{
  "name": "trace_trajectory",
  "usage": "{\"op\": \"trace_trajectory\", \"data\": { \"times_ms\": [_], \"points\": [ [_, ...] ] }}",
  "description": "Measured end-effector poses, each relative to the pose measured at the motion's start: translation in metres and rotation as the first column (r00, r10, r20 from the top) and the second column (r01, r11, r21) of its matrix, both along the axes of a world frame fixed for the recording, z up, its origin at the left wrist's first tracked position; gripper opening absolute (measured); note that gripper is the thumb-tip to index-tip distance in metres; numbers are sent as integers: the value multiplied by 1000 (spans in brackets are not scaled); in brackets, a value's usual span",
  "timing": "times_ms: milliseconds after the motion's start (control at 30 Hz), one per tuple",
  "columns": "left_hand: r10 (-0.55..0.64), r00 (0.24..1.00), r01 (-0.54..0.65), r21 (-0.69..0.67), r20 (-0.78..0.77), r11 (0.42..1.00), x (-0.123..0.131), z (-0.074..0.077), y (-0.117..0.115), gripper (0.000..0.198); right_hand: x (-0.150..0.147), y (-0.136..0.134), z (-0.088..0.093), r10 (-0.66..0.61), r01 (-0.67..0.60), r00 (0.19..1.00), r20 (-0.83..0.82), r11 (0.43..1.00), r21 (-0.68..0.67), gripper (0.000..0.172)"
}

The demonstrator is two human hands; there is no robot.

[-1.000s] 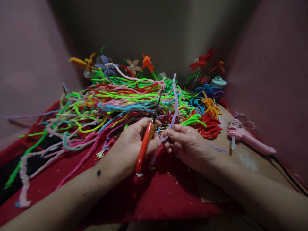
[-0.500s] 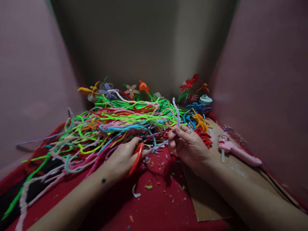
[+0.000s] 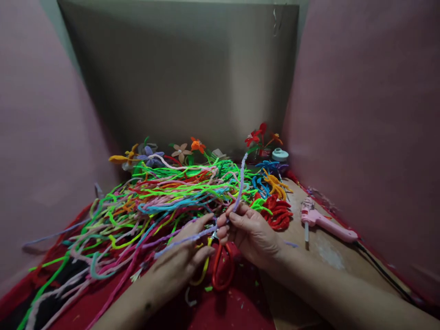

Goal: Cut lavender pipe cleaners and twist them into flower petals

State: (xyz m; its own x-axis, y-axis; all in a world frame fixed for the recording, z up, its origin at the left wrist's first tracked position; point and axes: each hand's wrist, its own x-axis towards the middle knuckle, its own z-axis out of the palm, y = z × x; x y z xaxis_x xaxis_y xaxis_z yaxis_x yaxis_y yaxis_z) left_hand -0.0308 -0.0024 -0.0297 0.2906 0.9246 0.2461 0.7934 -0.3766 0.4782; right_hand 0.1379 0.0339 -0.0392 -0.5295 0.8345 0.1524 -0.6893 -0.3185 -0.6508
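Note:
My right hand [image 3: 250,233] pinches a lilac pipe cleaner [image 3: 240,183] that stands up from my fingers over the pile. My left hand [image 3: 185,254] is closed loosely on a second lilac length [image 3: 178,240], which runs leftward from where both hands meet. Red-handled scissors [image 3: 223,270] lie on the red cloth [image 3: 227,311] just below my hands, with neither hand on them. A yellow scrap lies next to their handles.
A big tangle of coloured pipe cleaners [image 3: 165,197] covers the cloth ahead. Finished pipe-cleaner flowers [image 3: 182,150] and red ones [image 3: 257,136] stand at the back by a small teal pot [image 3: 280,155]. Red looped pieces [image 3: 277,213] and a pink glue gun [image 3: 325,221] lie on the brown board at right.
My left hand has let go of the scissors, which now lie on the cloth, and has taken a lilac length. My hands have come together again and the view has tilted upward.

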Motion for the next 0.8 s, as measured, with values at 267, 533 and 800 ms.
{"op": "trace_trajectory", "data": {
  "times_ms": [267, 533, 800],
  "points": [
    [188, 566, 83, -282, 803, 956, 14, 3, -10, 22, -5, 0, -10, 59, -59, 998, -18, 998, 3, 17],
    [333, 206, 48, -350, 920, 936, -6, 2, 12, 33, 19, 34, 8, -205, 204, 979, 1, 975, -93, 12],
    [377, 87, 166, -387, 922, 907, -1, 8, 16, 25, 15, 27, 2, -230, 231, 970, 78, 973, -6, 19]
  ]
}}
